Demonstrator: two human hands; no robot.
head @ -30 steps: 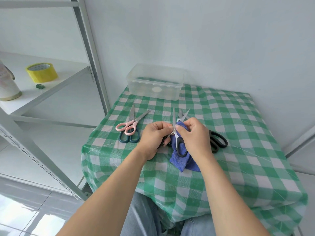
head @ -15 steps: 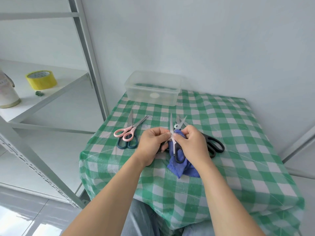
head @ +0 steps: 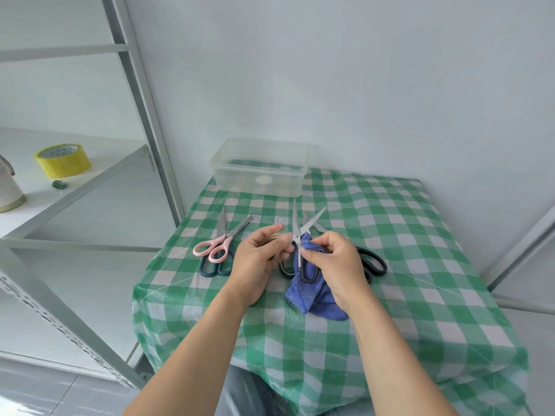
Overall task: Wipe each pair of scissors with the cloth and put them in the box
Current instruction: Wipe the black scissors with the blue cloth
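A: Grip state?
B: The cloth (head: pixel 315 298) is pinched by the right hand (head: pixel 333 262) against the open scissors (head: pixel 296 231), just right of the pivot. The rest of the cloth is hung below the grip, down to the table (head: pixel 405 235). One black loop is seen in front of it.
A: Left hand?
B: The left hand (head: pixel 258 259) is placed just left of the grip, fingertips at the scissors, index finger extended. The second loop is partly hidden behind the fingers; whether it is gripped cannot be told.
A: Other items?
B: A black pair (head: pixel 374 262) is noted just right of the grip, partly hidden by the right hand. A pink pair (head: pixel 214 249) is laid across a teal pair (head: pixel 214 267), well left of the grip. The box (head: pixel 261 169) is recorded beyond the grip, at the far table edge.
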